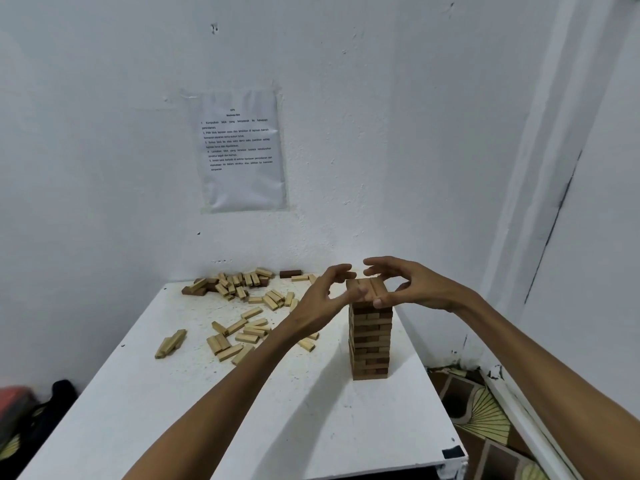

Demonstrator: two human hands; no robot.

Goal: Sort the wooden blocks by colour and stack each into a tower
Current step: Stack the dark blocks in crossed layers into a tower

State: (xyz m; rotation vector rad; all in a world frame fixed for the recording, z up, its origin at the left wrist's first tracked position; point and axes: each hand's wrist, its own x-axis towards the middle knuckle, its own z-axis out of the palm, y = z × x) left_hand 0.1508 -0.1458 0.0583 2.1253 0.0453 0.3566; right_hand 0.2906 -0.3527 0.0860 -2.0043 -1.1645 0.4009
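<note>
tower top sits between both cupped hands.

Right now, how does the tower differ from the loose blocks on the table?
The tower stands upright in crossed layers; the loose blocks lie flat, scattered to its left and behind. The tower mixes light and dark layers; the loose blocks are mostly light. The left hand and right hand flank the tower's top; neither touches the loose blocks. Both sit on the white table.
</note>
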